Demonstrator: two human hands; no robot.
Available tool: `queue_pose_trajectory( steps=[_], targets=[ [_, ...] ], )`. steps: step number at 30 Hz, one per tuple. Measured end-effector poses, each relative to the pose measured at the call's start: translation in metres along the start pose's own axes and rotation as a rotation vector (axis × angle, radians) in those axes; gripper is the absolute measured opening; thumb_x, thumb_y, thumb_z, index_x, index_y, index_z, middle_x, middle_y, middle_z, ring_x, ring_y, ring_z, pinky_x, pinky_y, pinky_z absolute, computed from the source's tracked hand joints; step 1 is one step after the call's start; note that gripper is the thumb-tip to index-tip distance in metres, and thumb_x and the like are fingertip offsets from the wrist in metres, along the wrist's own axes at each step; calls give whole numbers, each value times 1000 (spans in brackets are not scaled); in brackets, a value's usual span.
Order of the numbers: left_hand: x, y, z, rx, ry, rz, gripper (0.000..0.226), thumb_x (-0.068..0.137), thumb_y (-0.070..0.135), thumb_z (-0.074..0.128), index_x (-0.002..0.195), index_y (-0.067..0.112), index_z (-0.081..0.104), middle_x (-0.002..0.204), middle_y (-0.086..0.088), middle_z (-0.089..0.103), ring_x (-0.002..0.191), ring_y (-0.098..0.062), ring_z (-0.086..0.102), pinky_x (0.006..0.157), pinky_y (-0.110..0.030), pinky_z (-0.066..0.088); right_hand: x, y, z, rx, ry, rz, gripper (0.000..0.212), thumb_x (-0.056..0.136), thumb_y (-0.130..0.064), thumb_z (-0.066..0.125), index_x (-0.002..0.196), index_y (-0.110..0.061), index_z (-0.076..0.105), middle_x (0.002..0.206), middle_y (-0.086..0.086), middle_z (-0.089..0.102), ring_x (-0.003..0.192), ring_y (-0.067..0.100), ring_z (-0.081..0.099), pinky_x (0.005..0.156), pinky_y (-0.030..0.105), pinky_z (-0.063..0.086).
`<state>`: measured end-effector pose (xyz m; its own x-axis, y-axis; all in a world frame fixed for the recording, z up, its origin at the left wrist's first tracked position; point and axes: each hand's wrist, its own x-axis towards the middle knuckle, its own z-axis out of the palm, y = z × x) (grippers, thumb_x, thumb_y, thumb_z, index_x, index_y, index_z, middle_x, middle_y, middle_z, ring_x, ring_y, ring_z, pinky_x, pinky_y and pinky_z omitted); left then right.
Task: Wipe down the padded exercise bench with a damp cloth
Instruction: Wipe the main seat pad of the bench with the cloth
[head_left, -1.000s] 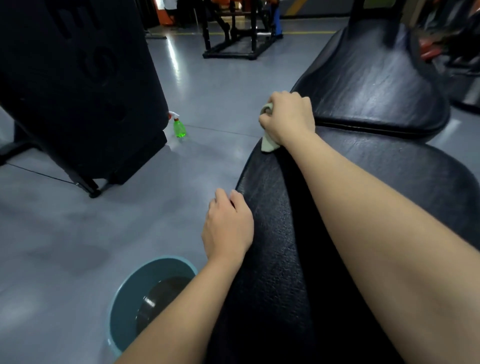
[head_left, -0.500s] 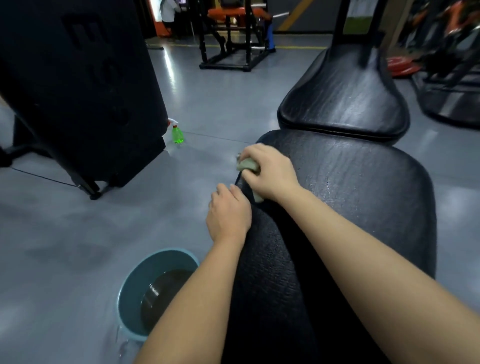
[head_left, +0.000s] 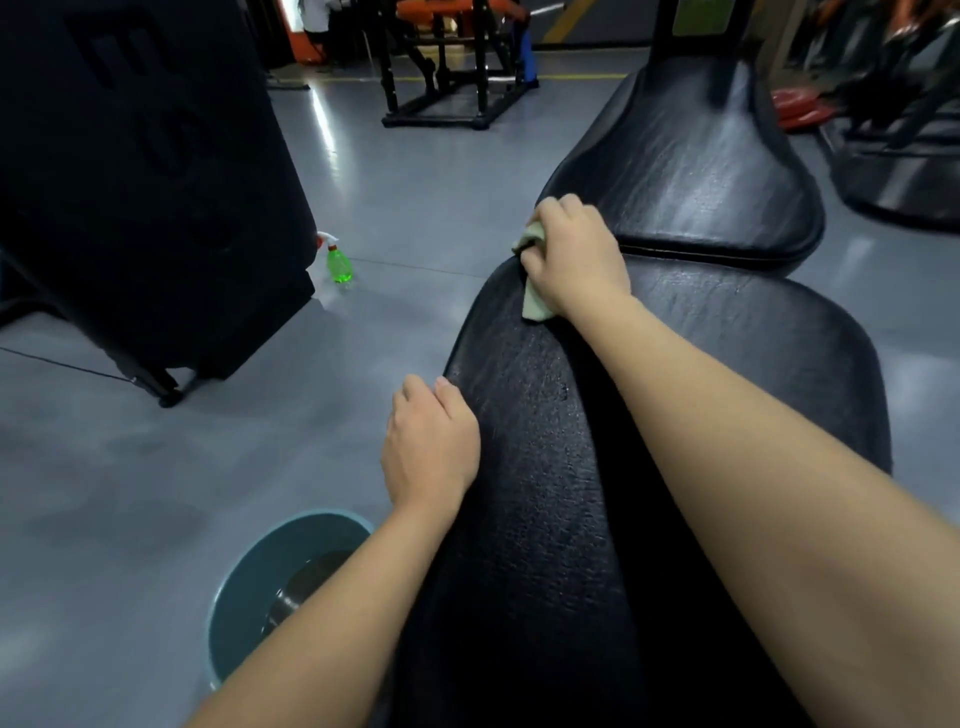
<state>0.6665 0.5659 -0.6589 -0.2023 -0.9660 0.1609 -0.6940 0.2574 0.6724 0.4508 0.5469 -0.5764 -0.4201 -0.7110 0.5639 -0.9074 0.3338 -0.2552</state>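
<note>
My right hand (head_left: 574, 254): fingers curled round a pale green cloth (head_left: 535, 306), pressing it to the far left corner of the bench (head_left: 545, 467), a long black padded top running under both forearms. My left hand (head_left: 428, 447): set on the bench's left edge nearer me, knuckles up, fingers bent down out of sight; I cannot tell whether they grip the edge. Second black pad (head_left: 691, 171): just beyond the right hand. Teal bucket (head_left: 234, 582) holding water: on the grey floor (head_left: 104, 493), below the left forearm. Green spray bottle (head_left: 338, 264): on the floor, left of the right hand, beside a large black machine (head_left: 130, 182).
</note>
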Motion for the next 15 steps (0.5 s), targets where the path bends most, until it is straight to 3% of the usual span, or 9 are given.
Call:
queue_pose_trajectory(
  steps=[4, 7, 11, 15],
  targets=[
    [2, 4, 1, 15, -3, -22, 37, 105, 41, 26, 97, 13, 47, 104, -7, 58, 93, -32, 54, 78, -44, 42, 13, -14, 19, -185, 77, 103, 23, 93, -18, 54, 114, -10, 57, 118, 15, 54, 107, 36, 50, 85, 43, 38],
    [2, 7, 0, 39, -7, -43, 37, 105, 42, 26, 97, 12, 47, 105, -8, 59, 91, -31, 52, 76, -42, 38, 11, -18, 19, -189, 58, 103, 24, 92, -20, 54, 113, -10, 59, 118, 15, 55, 108, 37, 50, 86, 44, 38],
    [-2, 9, -3, 33, -8, -45, 40, 105, 43, 26, 102, 10, 49, 109, -10, 60, 99, -34, 56, 77, -42, 37, -5, -19, 2, -23, -101, -46, 26, 93, -24, 57, 114, -14, 69, 124, 12, 57, 114, 38, 50, 94, 43, 42],
    [-9, 9, -9, 6, -4, -62, 46, 104, 43, 28, 109, 5, 53, 115, -15, 60, 105, -38, 57, 82, -46, 41, -57, -29, -14, 214, -147, -159, 22, 83, -24, 67, 104, -22, 75, 122, 1, 63, 114, 30, 55, 94, 39, 47]
  ],
)
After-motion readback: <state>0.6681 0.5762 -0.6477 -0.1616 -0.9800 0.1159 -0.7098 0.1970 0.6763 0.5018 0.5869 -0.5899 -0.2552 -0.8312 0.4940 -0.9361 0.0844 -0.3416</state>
